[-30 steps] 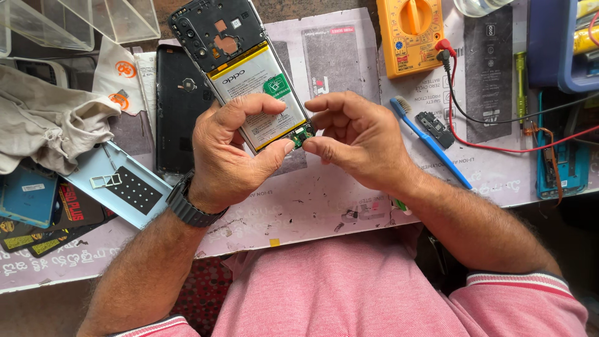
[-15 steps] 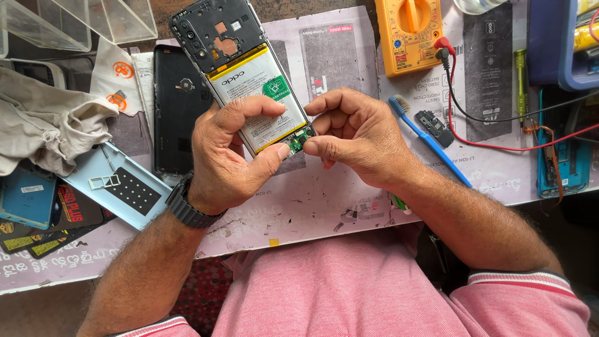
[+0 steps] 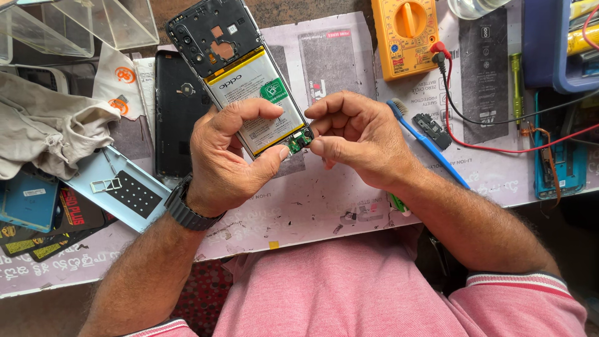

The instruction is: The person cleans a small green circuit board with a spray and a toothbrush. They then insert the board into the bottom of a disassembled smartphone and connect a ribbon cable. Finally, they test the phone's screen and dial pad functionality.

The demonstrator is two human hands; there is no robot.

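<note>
My left hand (image 3: 228, 159) grips an opened phone (image 3: 240, 68) with its back cover off, showing a black frame and a white battery with a green square. The phone tilts up and away from me above the work mat. My right hand (image 3: 355, 137) is at the phone's lower end, thumb and fingertips pinched at a small green circuit board (image 3: 301, 140) there. A dark watch (image 3: 184, 209) is on my left wrist.
A black back cover (image 3: 175, 112) lies left of the phone. A yellow multimeter (image 3: 405, 34) with red and black leads is at the back, a blue toothbrush (image 3: 430, 146) to the right, a light blue case (image 3: 118, 187) and grey cloth (image 3: 43, 128) to the left.
Both hands and the phone stay nearly in place. My right fingers have shifted slightly at the phone's lower end.
</note>
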